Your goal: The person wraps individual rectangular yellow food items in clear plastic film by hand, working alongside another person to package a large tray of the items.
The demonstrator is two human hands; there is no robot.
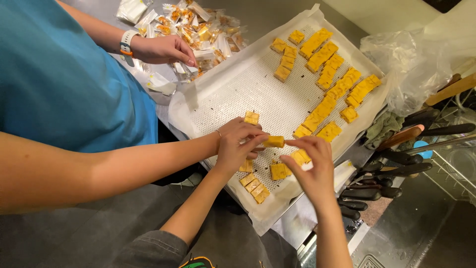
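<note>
A small yellow rectangular piece (pixel 273 142) is held just above a white perforated mat (pixel 258 94) on a paper-lined tray. My left hand (pixel 232 158), reaching in on a grey-sleeved arm, pinches its left end. My right hand (pixel 311 171) pinches its right end with fingertips. A co-worker's hand (pixel 241 130) with a thin bracelet lies right against my left hand, its fingers reaching towards the same piece. More yellow pieces (pixel 327 57) lie in rows at the far right of the mat, and a few (pixel 254 187) lie near my hands.
The co-worker in a teal shirt stands at left; their other hand (pixel 163 49), with a wristwatch, rests on a pile of clear-wrapped pieces (pixel 198 30). Black-handled knives (pixel 377 183) lie right of the tray. A crumpled plastic bag (pixel 411 64) and a wire rack (pixel 456 168) are at right.
</note>
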